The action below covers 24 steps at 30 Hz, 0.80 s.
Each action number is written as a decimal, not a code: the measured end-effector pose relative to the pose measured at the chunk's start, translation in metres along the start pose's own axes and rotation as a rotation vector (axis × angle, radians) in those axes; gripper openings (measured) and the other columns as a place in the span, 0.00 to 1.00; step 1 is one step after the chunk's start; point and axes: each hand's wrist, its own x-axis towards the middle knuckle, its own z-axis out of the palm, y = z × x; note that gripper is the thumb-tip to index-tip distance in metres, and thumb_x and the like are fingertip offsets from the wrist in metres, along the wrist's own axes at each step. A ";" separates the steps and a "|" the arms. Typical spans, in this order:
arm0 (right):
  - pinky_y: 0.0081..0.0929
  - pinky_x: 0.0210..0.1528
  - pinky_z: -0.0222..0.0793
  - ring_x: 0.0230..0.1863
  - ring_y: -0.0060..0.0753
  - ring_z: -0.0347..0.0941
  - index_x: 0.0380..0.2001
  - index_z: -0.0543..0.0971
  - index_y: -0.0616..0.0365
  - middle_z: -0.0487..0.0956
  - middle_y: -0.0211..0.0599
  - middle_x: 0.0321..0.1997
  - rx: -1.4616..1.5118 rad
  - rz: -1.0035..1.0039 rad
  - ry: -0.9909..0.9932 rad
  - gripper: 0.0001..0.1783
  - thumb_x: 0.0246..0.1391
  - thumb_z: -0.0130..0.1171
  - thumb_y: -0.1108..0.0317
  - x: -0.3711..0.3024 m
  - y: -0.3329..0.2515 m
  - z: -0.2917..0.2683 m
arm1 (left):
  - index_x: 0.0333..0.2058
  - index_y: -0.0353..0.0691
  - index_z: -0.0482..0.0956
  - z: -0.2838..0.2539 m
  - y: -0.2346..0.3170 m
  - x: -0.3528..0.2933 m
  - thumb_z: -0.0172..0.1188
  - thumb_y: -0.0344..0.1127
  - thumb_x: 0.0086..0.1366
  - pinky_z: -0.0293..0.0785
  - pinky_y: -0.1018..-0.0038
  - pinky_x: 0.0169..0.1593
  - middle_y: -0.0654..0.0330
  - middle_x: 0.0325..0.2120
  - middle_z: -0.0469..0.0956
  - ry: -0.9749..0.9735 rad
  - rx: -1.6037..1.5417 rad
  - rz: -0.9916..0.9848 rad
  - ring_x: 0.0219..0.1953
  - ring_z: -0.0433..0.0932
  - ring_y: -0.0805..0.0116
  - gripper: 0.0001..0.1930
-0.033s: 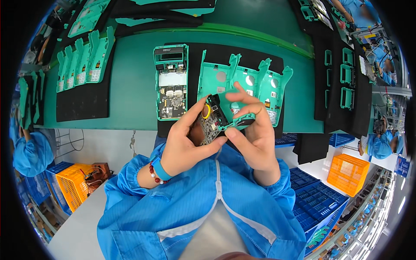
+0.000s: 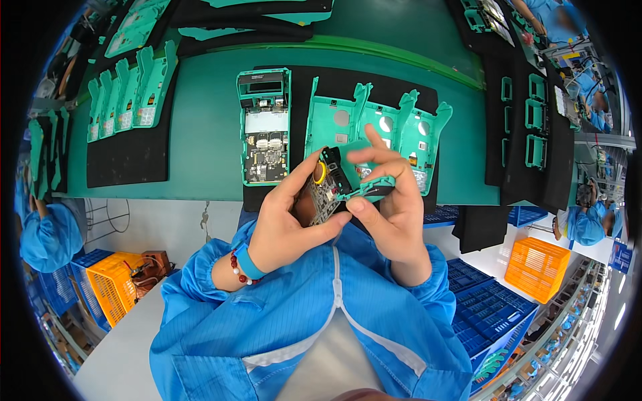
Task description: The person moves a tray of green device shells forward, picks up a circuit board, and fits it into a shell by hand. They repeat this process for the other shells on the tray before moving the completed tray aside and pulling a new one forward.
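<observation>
My L hand (image 2: 284,220) grips the board (image 2: 324,202); my R hand (image 2: 396,217) pinches the frame (image 2: 369,188) at board's 3 o'clock. Uneven twist cd crack frame or scrape board.

The room is bright, and soft light spreads over the green counter (image 2: 207,134). White streaks (image 2: 619,314) shine very strongly at 4 o'clock. The green cases (image 2: 146,87) at 10 o'clock have little shiny spots. There is dark shade inside the curl of the left hand (image 2: 284,217). The right hand (image 2: 398,210) is mostly clear, but one fingertip looks fuzzy, toward 1 o'clock. Straight things bend near the round rim, and the corners are black.
</observation>
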 end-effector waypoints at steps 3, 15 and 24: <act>0.48 0.69 0.51 0.72 0.53 0.56 0.39 0.74 0.56 0.77 0.38 0.48 -0.138 -0.049 0.059 0.14 0.53 0.68 0.73 -0.003 0.005 0.002 | 0.68 0.33 0.59 0.002 0.000 -0.001 0.73 0.26 0.53 0.65 0.88 0.33 0.66 0.42 0.74 0.017 -0.034 0.107 0.31 0.66 0.88 0.45; 0.41 0.63 0.60 0.68 0.53 0.63 0.40 0.77 0.62 0.77 0.42 0.43 -0.218 -0.006 0.096 0.07 0.58 0.56 0.73 -0.004 -0.007 -0.001 | 0.67 0.27 0.57 -0.002 -0.006 0.002 0.67 0.21 0.61 0.77 0.78 0.48 0.57 0.55 0.72 -0.207 -0.419 -0.130 0.51 0.74 0.75 0.38; 0.52 0.66 0.60 0.62 0.51 0.69 0.36 0.77 0.57 0.78 0.34 0.37 -0.256 -0.056 0.004 0.10 0.49 0.64 0.77 -0.006 0.000 -0.009 | 0.66 0.29 0.61 -0.004 -0.013 0.001 0.73 0.30 0.58 0.59 0.87 0.32 0.69 0.42 0.73 -0.192 -0.240 -0.114 0.32 0.63 0.87 0.41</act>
